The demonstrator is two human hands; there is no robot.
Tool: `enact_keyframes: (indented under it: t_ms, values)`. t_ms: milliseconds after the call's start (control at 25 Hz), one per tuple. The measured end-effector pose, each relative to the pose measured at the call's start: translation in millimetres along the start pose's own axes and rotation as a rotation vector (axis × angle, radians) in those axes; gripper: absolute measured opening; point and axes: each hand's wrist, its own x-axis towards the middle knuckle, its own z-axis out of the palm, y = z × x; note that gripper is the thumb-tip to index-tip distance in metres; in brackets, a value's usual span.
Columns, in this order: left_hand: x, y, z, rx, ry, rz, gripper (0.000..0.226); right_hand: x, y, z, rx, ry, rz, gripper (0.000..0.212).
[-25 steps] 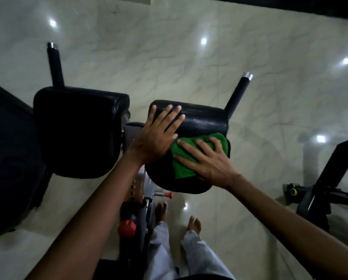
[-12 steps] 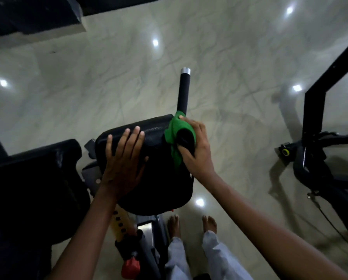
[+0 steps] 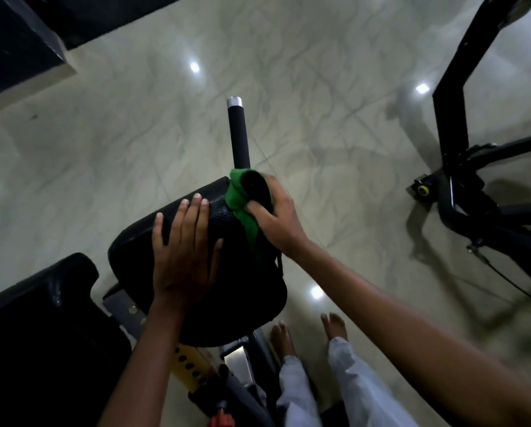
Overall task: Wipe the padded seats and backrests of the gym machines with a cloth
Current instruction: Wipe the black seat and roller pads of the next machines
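green cloth [image 3: 242, 211] is bunched in your right hand [image 3: 278, 217], the fingers curled round it and round the base of the black handle [image 3: 239, 134] where that handle meets the far corner of the pad. a strip of the cloth trails down from your grip along the pad's right edge. your left hand [image 3: 182, 251] lies flat on top of the black padded seat [image 3: 227, 297], fingers straight and slightly spread, thumb out toward the cloth, palm pressed to the textured cover. the two hands are close but apart, with bare pad between them. the handle rises beyond your right hand and ends in a silver cap [image 3: 234, 102]. to your left, just beside this pad, sits a second black pad [image 3: 42, 334], with a metal bracket [image 3: 125, 309] showing in the gap between them. below the seat a yellow adjustment bar with holes [image 3: 190, 366] runs down toward a red knob [image 3: 222, 419] at the bottom edge. your bare feet [image 3: 307, 332] and pale trouser legs [image 3: 325, 386] stand on the glossy marbled floor [image 3: 104, 149] under the pad. off to the right, well apart, stands a black machine frame [image 3: 452, 118] with a small yellow knob [image 3: 423, 190] near its base.
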Motion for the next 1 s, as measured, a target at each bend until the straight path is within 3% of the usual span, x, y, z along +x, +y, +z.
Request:
enact_keyframes:
  t_ms: [160,360,480,640,840,1000]
  values:
    - [-0.6,4.9,2.7,-0.012,0.025,-0.027,0.058,-82.3,51.1,-25.1,0.021,-0.049,0.062,0.031]
    - [-6.0,2.1,6.7,-0.025,0.037,0.001,0.056,-23.5,41.7,-10.4,0.001,-0.023,0.036,0.042]
    - [-4.0,-1.4,6.7,-0.023,0.044,0.095,0.055,-32.9,52.7,-4.1,0.164,0.064,0.152,0.032]
    - [-9.7,-5.7,7.9,-0.025,0.051,0.246,0.055,-118.5,86.0,-9.9,0.111,0.194,0.276,0.043]
    - [-13.6,-21.4,10.6,0.025,0.055,0.546,0.054,-79.6,63.6,-8.1,-0.013,0.173,0.189,0.031]
    - [-17.9,-26.1,14.0,0.05,0.068,0.643,0.054,-108.1,77.6,8.3,0.131,0.4,0.218,0.043]
